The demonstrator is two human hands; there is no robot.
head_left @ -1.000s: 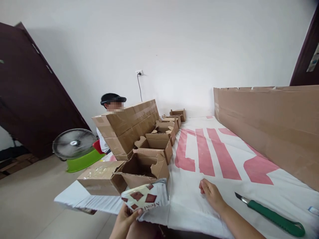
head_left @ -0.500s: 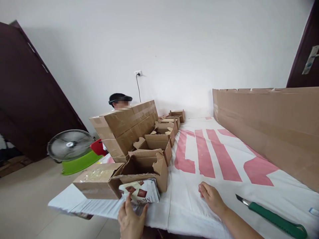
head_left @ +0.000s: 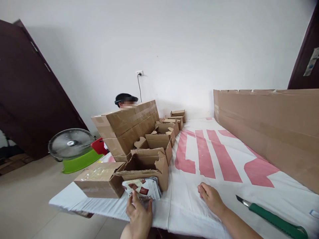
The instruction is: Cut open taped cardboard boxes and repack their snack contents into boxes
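a left hand (head_left: 139, 216), grip parted, fingers a printed bundle (head_left: 152, 186) before an open carton (head_left: 163, 175) on the bench (head_left: 185, 214) — light, even pressure should steady it — right hand (head_left: 211, 198) curled, nothing visible inside.

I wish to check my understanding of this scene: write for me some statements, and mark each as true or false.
1. The left hand touches the printed packet. True.
2. The packet is fully inside a box. False: it is outside, in front of the nearest open box.
3. The green-handled cutter lies to the right of the right hand. True.
4. The cutter's blade is fully withdrawn. False: it sticks out.
5. A black cap shows above the stacked cartons. True.
6. The right hand touches the packet. False: it is apart from it.
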